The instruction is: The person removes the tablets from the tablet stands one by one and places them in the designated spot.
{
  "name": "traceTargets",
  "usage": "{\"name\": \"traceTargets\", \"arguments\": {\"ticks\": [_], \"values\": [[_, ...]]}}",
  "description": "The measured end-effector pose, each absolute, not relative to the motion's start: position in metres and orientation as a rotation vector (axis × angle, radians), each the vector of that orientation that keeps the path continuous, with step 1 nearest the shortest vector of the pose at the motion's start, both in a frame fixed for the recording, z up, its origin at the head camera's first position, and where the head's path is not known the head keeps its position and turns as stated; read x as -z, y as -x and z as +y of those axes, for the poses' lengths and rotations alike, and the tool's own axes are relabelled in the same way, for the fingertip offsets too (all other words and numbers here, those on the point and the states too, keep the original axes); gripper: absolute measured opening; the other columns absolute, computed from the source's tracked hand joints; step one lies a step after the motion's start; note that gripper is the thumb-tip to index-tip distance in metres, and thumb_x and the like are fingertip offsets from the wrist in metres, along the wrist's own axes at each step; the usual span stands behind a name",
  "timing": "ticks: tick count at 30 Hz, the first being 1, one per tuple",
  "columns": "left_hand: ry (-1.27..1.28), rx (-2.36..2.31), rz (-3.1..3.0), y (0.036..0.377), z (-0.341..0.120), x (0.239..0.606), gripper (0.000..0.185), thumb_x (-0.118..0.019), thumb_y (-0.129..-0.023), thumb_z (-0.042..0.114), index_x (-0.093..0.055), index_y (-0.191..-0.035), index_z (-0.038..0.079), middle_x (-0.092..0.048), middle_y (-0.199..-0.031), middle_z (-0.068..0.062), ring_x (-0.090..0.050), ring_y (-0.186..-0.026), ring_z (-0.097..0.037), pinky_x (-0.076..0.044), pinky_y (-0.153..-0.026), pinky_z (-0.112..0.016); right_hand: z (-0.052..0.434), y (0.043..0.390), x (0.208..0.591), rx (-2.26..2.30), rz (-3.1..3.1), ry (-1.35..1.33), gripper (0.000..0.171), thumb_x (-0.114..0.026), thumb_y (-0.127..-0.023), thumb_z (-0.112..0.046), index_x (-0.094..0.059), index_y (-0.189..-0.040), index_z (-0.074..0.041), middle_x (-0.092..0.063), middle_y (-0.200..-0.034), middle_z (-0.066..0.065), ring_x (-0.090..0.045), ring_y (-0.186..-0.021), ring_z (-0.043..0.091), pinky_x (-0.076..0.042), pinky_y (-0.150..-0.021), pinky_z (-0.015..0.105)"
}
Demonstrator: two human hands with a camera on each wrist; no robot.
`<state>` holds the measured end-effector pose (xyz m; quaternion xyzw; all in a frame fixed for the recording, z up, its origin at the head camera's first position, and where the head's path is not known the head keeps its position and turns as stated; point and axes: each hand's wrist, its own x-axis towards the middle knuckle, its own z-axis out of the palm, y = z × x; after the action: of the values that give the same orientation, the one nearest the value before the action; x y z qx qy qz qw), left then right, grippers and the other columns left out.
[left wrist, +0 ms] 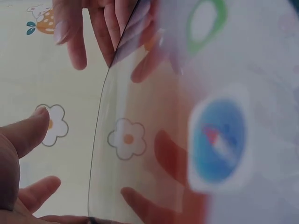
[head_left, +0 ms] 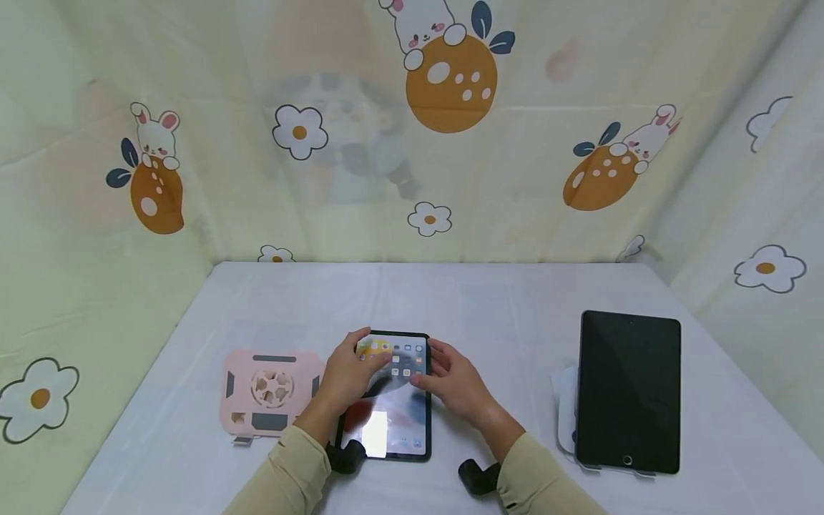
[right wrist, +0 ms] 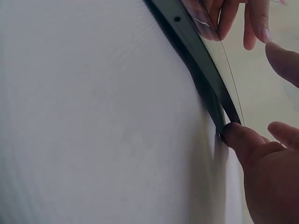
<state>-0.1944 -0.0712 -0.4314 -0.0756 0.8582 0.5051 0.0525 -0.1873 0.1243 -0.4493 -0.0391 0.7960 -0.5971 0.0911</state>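
Observation:
A tablet (head_left: 402,422) with a lit screen stands upright in the head view between both hands. My left hand (head_left: 347,372) grips its upper left edge, the thumb reaching over the app icons. At the upper right edge my right hand (head_left: 457,383) holds on with bent fingers, its thumb over the screen. In the left wrist view the glossy screen (left wrist: 261,140) fills the right side and mirrors fingers. A right fingertip (right wrist: 231,133) touches the dark tablet edge (right wrist: 205,56) in the right wrist view; beside it the edge looks split into two strips.
Left of the hands lies a pink tablet case (head_left: 238,361) with a round cut-out pattern, partly behind the left forearm. A second tablet (head_left: 627,393), its screen dark, leans on a pale stand (head_left: 566,408) at the right. A patterned curtain (head_left: 515,179) borders the white table (head_left: 502,300).

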Motion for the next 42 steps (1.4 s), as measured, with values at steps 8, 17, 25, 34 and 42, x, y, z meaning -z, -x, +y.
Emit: {"name": "traceTargets", "arguments": {"ticks": [8, 17, 25, 34, 42], "values": [[0.246, -1.560, 2.608, 0.1940, -0.0709, 0.4337, 0.069, -0.073, -0.093, 0.032, -0.041, -0.153, 0.018, -0.049, -0.145, -0.019, -0.055, -0.113, -0.035, -0.047, -0.097, -0.056, 0.1196, 0.1861, 0.4491, 1.792, 2.357, 0.128, 0.079, -0.076, -0.090, -0.014, -0.031, -0.154, 0.000, -0.038, -0.152, 0.027, -0.043, -0.137, 0.039, -0.040, -0.104, 0.045], [0.205, -1.569, 2.607, 0.1965, -0.0722, 0.4357, 0.068, -0.073, -0.092, 0.031, -0.044, -0.151, 0.016, -0.038, -0.155, -0.020, -0.048, -0.126, -0.040, -0.040, -0.104, -0.059, 0.1196, 0.1848, 0.4483, 1.792, 2.367, 0.114, 0.079, -0.076, -0.090, -0.019, -0.032, -0.154, -0.002, -0.039, -0.152, 0.025, -0.042, -0.138, 0.038, -0.040, -0.105, 0.046], [0.215, -1.551, 2.590, 0.1972, -0.0709, 0.4358, 0.068, -0.073, -0.092, 0.032, -0.045, -0.151, 0.015, -0.022, -0.161, -0.022, -0.037, -0.137, -0.046, -0.035, -0.107, -0.062, 0.1192, 0.1841, 0.4477, 1.766, 2.389, 0.129, 0.080, -0.076, -0.091, -0.021, -0.032, -0.154, -0.002, -0.040, -0.152, 0.025, -0.042, -0.137, 0.039, -0.041, -0.104, 0.045], [0.226, -1.563, 2.588, 0.1980, -0.0700, 0.4349, 0.069, -0.074, -0.091, 0.030, -0.044, -0.151, 0.015, -0.019, -0.163, -0.019, -0.029, -0.142, -0.047, -0.030, -0.109, -0.063, 0.1199, 0.1832, 0.4485, 1.764, 2.381, 0.137, 0.082, -0.076, -0.091, -0.024, -0.031, -0.154, 0.001, -0.039, -0.153, 0.024, -0.042, -0.138, 0.038, -0.042, -0.103, 0.044], [0.229, -1.547, 2.603, 0.1997, -0.0702, 0.4347, 0.069, -0.075, -0.090, 0.031, -0.045, -0.151, 0.015, -0.016, -0.164, -0.017, -0.026, -0.144, -0.047, -0.029, -0.109, -0.064, 0.1208, 0.1811, 0.4475, 1.747, 2.395, 0.085, 0.079, -0.076, -0.091, -0.025, -0.034, -0.152, 0.003, -0.042, -0.151, 0.024, -0.044, -0.136, 0.037, -0.043, -0.102, 0.044]]}}
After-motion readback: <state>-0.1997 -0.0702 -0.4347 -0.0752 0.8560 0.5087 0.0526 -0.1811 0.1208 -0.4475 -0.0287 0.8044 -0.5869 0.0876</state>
